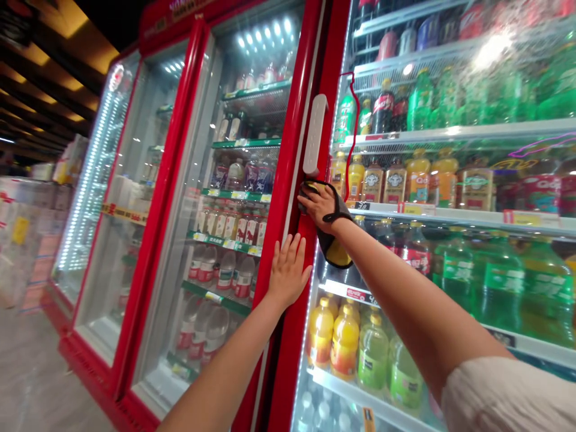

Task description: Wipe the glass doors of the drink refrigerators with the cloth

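My left hand (290, 270) lies flat on the red door frame (288, 360) between two glass-door drinks fridges, fingers stretched out and holding nothing. Higher up and to the right, my right hand (321, 204) grips a black-edged, yellow and dark cleaning cloth (337, 252) and presses it against the red frame. Part of the cloth hangs below my wrist, and a black band of it crosses the back of the hand. Just above my right hand is a white door handle (315, 135).
Behind the right glass door, shelves hold green soda bottles (499, 270), yellow juice bottles (345, 339) and cans (427, 33). The left fridge holds several rows of small bottles (229, 225). Stacked boxes (22, 240) stand on the floor at far left.
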`<action>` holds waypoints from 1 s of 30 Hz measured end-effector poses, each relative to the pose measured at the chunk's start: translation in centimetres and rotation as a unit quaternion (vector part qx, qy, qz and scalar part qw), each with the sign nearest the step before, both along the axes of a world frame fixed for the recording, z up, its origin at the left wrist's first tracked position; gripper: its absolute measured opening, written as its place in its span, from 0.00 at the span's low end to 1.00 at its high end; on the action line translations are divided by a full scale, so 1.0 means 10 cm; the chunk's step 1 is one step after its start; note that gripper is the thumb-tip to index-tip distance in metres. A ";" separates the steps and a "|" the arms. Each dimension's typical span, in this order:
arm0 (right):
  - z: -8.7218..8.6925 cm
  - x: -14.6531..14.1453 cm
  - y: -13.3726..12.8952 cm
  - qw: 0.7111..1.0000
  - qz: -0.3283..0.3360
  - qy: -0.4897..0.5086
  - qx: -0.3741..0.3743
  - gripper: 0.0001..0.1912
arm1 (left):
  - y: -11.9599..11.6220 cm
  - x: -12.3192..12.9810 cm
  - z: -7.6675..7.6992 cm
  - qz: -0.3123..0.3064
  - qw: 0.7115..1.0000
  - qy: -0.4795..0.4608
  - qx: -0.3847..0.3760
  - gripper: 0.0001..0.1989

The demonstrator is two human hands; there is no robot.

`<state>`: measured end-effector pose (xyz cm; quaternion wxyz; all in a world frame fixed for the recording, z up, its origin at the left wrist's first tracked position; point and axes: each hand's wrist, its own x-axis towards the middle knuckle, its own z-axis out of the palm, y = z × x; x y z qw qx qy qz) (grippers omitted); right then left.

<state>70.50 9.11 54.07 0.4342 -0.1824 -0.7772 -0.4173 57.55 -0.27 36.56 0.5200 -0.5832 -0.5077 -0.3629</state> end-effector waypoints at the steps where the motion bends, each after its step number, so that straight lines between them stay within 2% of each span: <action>1: 0.01 -0.02 0.00 1.000 -0.001 0.031 0.001 0.24 | 0.01 0.01 0.03 -0.001 1.000 0.001 0.001 0.35; 4: -0.17 -0.04 0.03 0.994 -0.012 0.107 -0.002 0.25 | 0.03 0.02 0.04 -0.006 1.000 0.003 0.003 0.35; 7: -0.32 0.01 0.02 0.997 -0.025 0.073 0.003 0.25 | 0.05 0.02 0.02 -0.014 1.000 -0.001 0.001 0.35; 9: -0.25 0.08 -0.03 0.999 -0.027 0.034 0.007 0.25 | 0.07 0.04 0.04 -0.021 1.000 -0.004 -0.006 0.35; 11: -0.07 0.18 -0.09 0.999 -0.030 0.028 0.007 0.26 | 0.08 0.07 0.10 -0.026 1.000 -0.006 -0.012 0.34; 13: 0.05 0.31 -0.16 0.997 -0.038 0.066 0.001 0.27 | 0.08 0.11 0.20 -0.030 0.999 -0.005 -0.010 0.34; 14: 0.05 0.39 -0.19 0.994 -0.042 0.097 -0.001 0.27 | 0.08 0.13 0.25 -0.033 0.999 -0.003 -0.008 0.33; 16: -0.10 0.52 -0.24 0.986 -0.050 0.162 0.006 0.28 | 0.07 0.18 0.32 -0.037 0.999 0.000 -0.004 0.33; 18: -0.38 0.62 -0.29 0.981 -0.054 0.184 0.021 0.28 | 0.06 0.22 0.37 -0.041 0.999 -0.005 0.001 0.33; 20: -0.64 0.67 -0.32 0.988 -0.058 0.137 0.028 0.27 | 0.08 0.27 0.40 -0.050 0.999 -0.011 0.001 0.34; 22: -0.72 0.68 -0.33 0.995 -0.067 0.067 0.016 0.26 | 0.10 0.34 0.43 -0.062 0.998 -0.013 -0.001 0.35; 23: -0.67 0.69 -0.33 0.996 -0.074 0.041 0.003 0.25 | 0.12 0.39 0.46 -0.068 0.998 -0.013 0.000 0.35; 25: -0.45 0.75 -0.31 0.996 -0.087 0.029 -0.022 0.24 | 0.16 0.51 0.53 -0.078 0.997 -0.013 0.004 0.35; 28: -0.14 1.00 -0.30 0.991 -0.095 0.092 -0.021 0.24 | 0.23 0.72 0.62 -0.092 0.996 -0.004 -0.002 0.35; 30: -0.18 1.26 -0.32 0.985 -0.089 0.149 0.006 0.25 | 0.27 0.84 0.66 -0.100 0.995 0.005 -0.012 0.35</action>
